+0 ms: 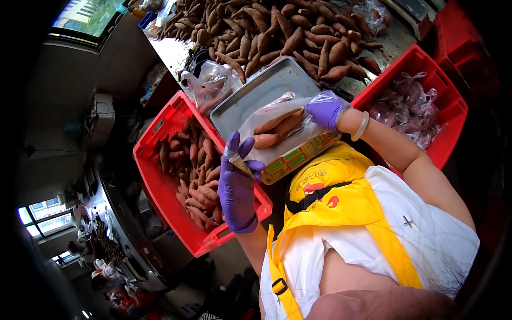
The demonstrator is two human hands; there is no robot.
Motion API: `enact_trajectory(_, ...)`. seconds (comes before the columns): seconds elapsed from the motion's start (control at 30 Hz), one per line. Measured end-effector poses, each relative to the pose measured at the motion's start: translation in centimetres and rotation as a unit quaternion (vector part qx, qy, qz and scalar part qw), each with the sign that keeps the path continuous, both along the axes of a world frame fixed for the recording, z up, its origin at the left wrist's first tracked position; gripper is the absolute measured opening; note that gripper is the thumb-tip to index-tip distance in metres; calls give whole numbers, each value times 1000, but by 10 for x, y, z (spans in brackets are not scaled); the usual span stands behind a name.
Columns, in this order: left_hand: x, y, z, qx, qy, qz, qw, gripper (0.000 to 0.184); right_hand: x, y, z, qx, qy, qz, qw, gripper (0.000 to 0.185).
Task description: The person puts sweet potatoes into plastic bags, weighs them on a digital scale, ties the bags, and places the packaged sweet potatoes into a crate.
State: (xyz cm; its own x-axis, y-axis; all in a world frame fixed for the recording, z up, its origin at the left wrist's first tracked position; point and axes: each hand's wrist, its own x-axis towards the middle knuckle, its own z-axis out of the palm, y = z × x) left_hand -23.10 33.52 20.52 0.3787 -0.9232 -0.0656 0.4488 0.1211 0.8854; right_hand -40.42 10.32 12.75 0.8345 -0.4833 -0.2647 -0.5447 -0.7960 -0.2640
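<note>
My right hand [326,110], in a purple glove, is closed on the gathered end of a clear plastic bag [261,121]. Several sweet potatoes [278,127] lie inside the bag, over the near edge of a grey metal scale pan [232,109]. Below the bag, the yellow front of the weighing scale [293,159] shows green display windows. Left of the bag, my gloved left hand [239,178] is raised with its fingers apart. A small beige strip [241,165] lies against those fingers; whether it is held or wrapped on I cannot make out.
A red crate [154,207] of loose sweet potatoes stands left of the scale. Another red crate [450,114] at right holds bagged ones. Behind, a large heap of sweet potatoes [288,32] covers the table. A filled plastic bag [210,85] sits beside the pan. People are far left.
</note>
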Motion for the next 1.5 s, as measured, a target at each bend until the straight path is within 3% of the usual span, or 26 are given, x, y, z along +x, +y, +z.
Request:
enact_trajectory(0.17, -9, -5, 8, 8, -53, 12, 998, 80, -11, 10, -4, -35, -68, 9, 997, 15)
enact_trajectory(0.27, -9, -2, 11, 10, -72, 0, 997, 84, 2, 18, -1, -10, -203, -29, 979, 16)
enact_trajectory(0.4, -7, -2, 13, 29, -83, 25, 996, 85, 17, 15, -7, -16, -207, -55, 977, 19)
enact_trajectory(0.47, -7, -4, 13, 17, -74, 37, 996, 81, 28, 4, -31, 3, -139, -38, 990, 21)
enact_trajectory(0.63, -9, -4, 15, 25, -80, 26, 996, 83, 25, 5, -17, 71, -145, -86, 983, 27)
enact_trajectory(0.73, -11, -7, 15, 8, -70, 28, 997, 85, 14, 8, -8, 129, -189, -122, 966, 39)
enact_trajectory(0.8, -13, -12, 18, -19, -86, 27, 996, 76, 17, 8, -20, 45, -304, -109, 945, 54)
enact_trajectory(0.87, -14, -14, 24, -4, -129, 41, 991, 75, 17, 6, -11, 16, -299, -83, 951, 55)
enact_trajectory(0.93, -8, -10, 17, -5, -95, 39, 995, 84, 17, 3, 8, -15, -294, -60, 954, 56)
enact_trajectory(1.0, -7, -8, 16, -7, -94, 24, 995, 84, 15, 1, 19, 41, -178, -93, 979, 20)
enact_trajectory(1.13, -15, -6, 16, -13, -83, 19, 996, 83, 3, 6, 19, 73, -138, -96, 983, 21)
enact_trajectory(1.23, -13, -9, 12, 26, -76, 24, 996, 85, -8, 9, 1, 74, -246, 30, 966, 33)
enact_trajectory(1.27, -13, -11, 11, 17, -79, 17, 997, 84, -11, 9, -2, 68, -213, 55, 973, 34)
enact_trajectory(1.33, -15, -13, 7, 15, -57, 36, 998, 74, -18, 7, 13, 155, -258, 117, 946, 33)
enact_trajectory(1.4, -19, -18, 14, 100, -103, 77, 987, 62, -25, 7, 38, 251, -279, 119, 919, 30)
enact_trajectory(1.43, -24, -19, 22, 143, -131, 94, 977, 54, -30, 4, 45, 243, -283, 106, 922, 30)
enact_trajectory(1.5, -21, -20, 20, 149, -106, 101, 978, 54, -38, -4, 55, 424, -305, 83, 849, 27)
